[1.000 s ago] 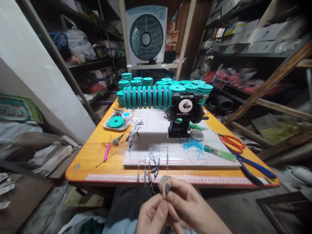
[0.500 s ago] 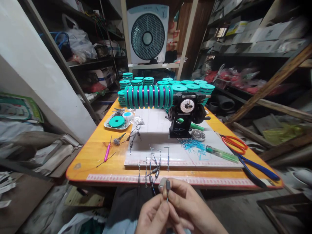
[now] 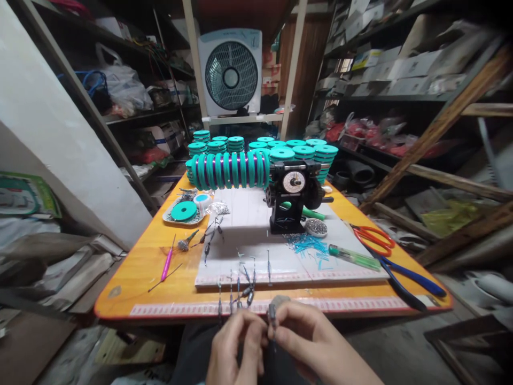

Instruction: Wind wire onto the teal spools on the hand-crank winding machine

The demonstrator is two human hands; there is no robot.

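Note:
Just past the near table edge, my right hand [image 3: 310, 334] pinches a small dark grey cylindrical sinker [image 3: 272, 314] between thumb and fingers. Close on its left, my left hand [image 3: 240, 342] has its fingers curled together; whatever lies in its fingertips is too small or hidden to make out. Several short line rigs [image 3: 245, 286] with dark weights hang at the table's front edge. Beyond them, a thin metal rod with line [image 3: 269, 267] lies on the white board [image 3: 240, 235].
A black winding machine [image 3: 290, 198] bears a row of teal spools [image 3: 230, 170]; more stacked spools [image 3: 282, 154] stand behind. Right side: blue cut tubes [image 3: 308, 245], a bead dish [image 3: 316, 228], green cutter [image 3: 355, 258], orange scissors [image 3: 374, 240], blue pliers [image 3: 414, 275]. Left: a tray [image 3: 166, 215], pink tool [image 3: 167, 266].
The camera view has tilted up and shifted right, so the table sits lower and further left. My left hand has drawn slightly apart from my right, which still pinches the sinker.

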